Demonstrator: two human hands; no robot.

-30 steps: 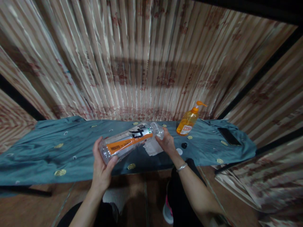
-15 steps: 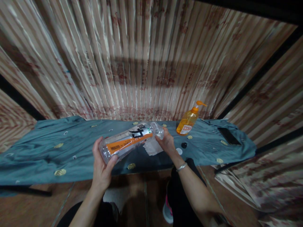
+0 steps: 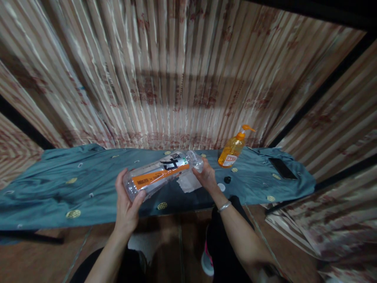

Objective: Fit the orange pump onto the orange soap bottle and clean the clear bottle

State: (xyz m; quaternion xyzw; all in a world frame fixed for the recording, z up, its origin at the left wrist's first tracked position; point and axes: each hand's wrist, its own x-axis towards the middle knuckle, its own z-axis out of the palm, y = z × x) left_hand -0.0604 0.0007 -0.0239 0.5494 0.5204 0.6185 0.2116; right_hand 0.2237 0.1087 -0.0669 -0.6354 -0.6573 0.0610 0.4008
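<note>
A clear plastic bottle (image 3: 160, 173) with an orange and silver label lies tilted between my hands, its neck end to the right. My left hand (image 3: 129, 200) is wrapped round its base. At the other end, my right hand (image 3: 206, 175) grips the neck between thumb and fingers. Behind the bottle a white tissue (image 3: 188, 182) rests on the cloth, partly covered by it. A small black cap (image 3: 227, 179) and a white round disc (image 3: 221, 187) sit just right of my right hand.
A pump bottle (image 3: 232, 151) of orange liquid stands at the back, right of centre. Farther right lies a black phone (image 3: 282, 168). A green patterned cloth (image 3: 97, 184) covers the narrow table. Pleated curtains (image 3: 176, 78) hang behind, with dark frame posts at both sides.
The view has shifted slightly, so the pump bottle and phone appear a little farther left. Both hands keep their hold on the bottle, which has hardly moved.
</note>
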